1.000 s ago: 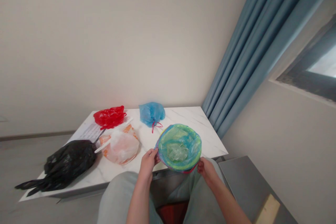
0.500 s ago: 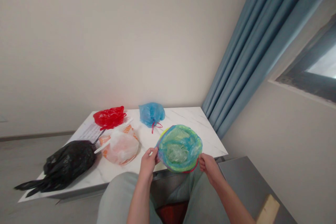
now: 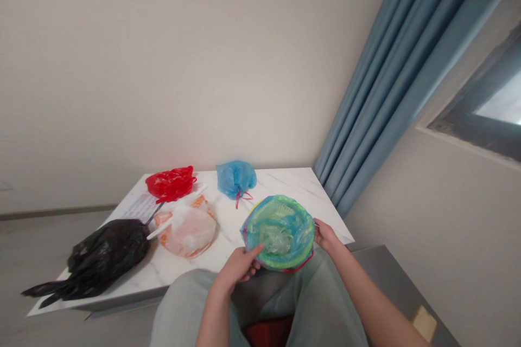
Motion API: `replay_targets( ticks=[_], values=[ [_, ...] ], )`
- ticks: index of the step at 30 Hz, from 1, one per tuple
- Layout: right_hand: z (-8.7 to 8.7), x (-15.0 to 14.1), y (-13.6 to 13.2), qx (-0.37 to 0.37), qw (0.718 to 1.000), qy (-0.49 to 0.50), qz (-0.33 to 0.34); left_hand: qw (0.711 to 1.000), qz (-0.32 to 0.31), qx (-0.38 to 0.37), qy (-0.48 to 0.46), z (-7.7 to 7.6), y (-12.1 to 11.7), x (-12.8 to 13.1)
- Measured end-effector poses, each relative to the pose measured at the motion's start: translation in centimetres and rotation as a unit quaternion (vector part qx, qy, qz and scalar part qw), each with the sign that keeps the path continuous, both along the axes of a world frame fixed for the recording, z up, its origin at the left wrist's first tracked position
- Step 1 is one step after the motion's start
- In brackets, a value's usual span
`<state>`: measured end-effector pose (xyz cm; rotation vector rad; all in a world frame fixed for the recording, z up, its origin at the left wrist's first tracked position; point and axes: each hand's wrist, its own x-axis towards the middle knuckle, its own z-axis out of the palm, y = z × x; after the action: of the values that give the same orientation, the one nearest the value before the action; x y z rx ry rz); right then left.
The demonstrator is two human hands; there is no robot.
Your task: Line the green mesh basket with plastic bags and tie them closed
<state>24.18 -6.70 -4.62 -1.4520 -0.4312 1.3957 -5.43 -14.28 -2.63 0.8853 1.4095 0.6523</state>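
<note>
Above the pale grey trousers (image 3: 317, 303) on the person's lap, the right hand (image 3: 328, 237) curls around the right edge of a round, bowl-shaped bundle of green and blue plastic bag (image 3: 277, 233). The left hand (image 3: 238, 268) sits at its lower left, half curled, with the index finger (image 3: 254, 251) stretched onto the rim; whether it grips, I cannot tell. The bundle has no long axis and lies between the hands, over the near edge of a white marble-patterned table (image 3: 285, 187). A red cord (image 3: 299, 268) shows along its near side. To its left lies an orange-and-white plastic bag (image 3: 189, 233), then a black plastic bag (image 3: 108, 252). Farther off sit a blue drawstring bag (image 3: 236, 179) and a red plastic bag (image 3: 171, 184).
</note>
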Motion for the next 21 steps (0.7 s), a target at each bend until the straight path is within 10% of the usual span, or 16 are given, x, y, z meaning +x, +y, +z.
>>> replay_targets(
  ticks=[7, 16, 21],
  values=[
    [0.4, -1.4, 1.5, -0.028, 0.982, 0.025, 0.186, 0.996, 0.048, 0.077, 0.008, -2.8, 0.7, 0.5],
    [-0.1, -0.1, 1.9, 0.064, 0.969, -0.225, 0.082, 0.995, 0.071, 0.073, -0.014, -3.3, 1.2, 0.4],
    [2.0, -0.3, 1.4, 0.172, 0.858, -0.478, 0.072, 0.997, 0.05, 0.058, -0.022, -2.8, 1.0, 0.9]
  ],
)
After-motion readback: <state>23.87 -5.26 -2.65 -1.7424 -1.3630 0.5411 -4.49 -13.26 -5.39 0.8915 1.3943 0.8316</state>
